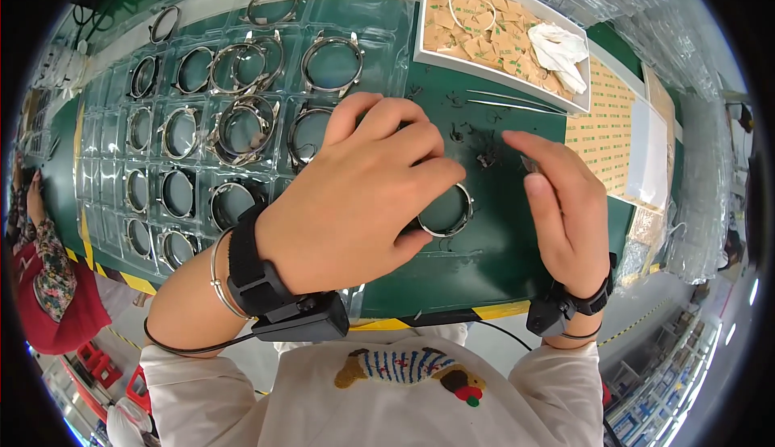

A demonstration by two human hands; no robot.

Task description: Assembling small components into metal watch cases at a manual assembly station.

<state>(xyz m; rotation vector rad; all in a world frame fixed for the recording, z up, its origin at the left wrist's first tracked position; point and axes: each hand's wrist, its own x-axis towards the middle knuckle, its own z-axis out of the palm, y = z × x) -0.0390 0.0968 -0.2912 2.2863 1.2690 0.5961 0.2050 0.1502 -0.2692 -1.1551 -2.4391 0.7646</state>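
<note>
My left hand (363, 185) is closed on a round metal watch case (466, 219), its thumb and index finger at the rim; the hand hides part of the ring. The ring sits low over the green tabletop (492, 261). To its right, my right hand (565, 205) is curled, index finger stretched forward and thumb bent. A small translucent piece (529, 163) shows between these two fingers; its kind is unclear. Small dark scraps (487, 150) lie on the table beside the right fingertips. More watch cases (331, 64) fill the clear plastic tray (379, 23) left of and behind my left hand.
A white box (500, 82) at the back holds brown adhesive pieces and a crumpled white cloth (559, 56). Metal tweezers (517, 104) lie before it. Printed yellowish sheets (609, 124) are at the right, near stacked clear trays (698, 165). Another person's arm (52, 277) is far left.
</note>
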